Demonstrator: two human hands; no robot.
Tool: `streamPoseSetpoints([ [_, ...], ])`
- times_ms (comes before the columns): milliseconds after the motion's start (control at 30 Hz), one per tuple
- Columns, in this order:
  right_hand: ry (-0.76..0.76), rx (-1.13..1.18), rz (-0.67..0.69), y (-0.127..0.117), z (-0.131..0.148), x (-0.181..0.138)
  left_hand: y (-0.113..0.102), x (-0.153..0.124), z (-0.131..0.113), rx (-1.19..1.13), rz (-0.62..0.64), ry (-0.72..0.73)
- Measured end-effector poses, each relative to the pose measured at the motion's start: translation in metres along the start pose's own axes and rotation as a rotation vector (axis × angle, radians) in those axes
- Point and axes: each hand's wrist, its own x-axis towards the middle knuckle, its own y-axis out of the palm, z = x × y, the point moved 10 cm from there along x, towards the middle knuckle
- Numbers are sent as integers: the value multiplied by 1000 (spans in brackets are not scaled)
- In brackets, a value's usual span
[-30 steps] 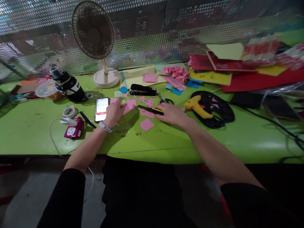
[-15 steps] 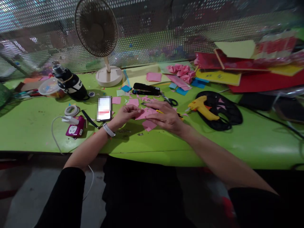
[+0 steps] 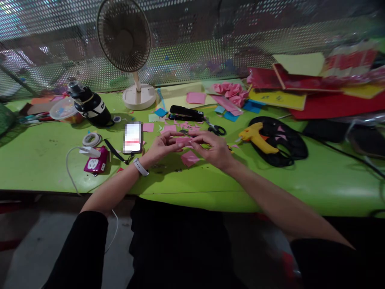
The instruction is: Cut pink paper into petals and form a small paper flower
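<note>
The left hand [image 3: 164, 147] pinches one end of a small pink paper [image 3: 184, 140] between thumb and fingers; the right hand [image 3: 215, 150] pinches the other end, its remaining fingers loosely curved. The paper sits in the gap between the two hands, in front of the person and apparently just above the table [image 3: 168, 186].

The step looks like bending or shaping the paper. To do it well, I'd keep both pinches level, line up the edges before pressing, and run a thumb along any crease with light, even force, since thin paper wrinkles easily.

The paper's long axis runs left to right, hand to hand, roughly along the table's near edge. Neither end shows a clear tip, so I cannot say it points one way.

Just nearer the person lies a pink square [image 3: 190, 159]; beyond the hands are pink scraps [image 3: 185, 125], then the stapler [image 3: 185, 114], with scissors [image 3: 217, 129] to its right.
</note>
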Motion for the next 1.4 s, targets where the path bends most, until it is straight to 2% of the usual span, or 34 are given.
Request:
streamPoseSetpoints([
  [233, 41, -54, 18, -1, 0, 1, 0, 3, 6, -13, 26, 13],
  [733, 32, -1, -11, -1, 2, 0, -6, 3, 14, -45, -31, -42],
  [1400, 210, 142, 0, 4, -19, -3, -3, 4, 13, -8, -25, -23],
])
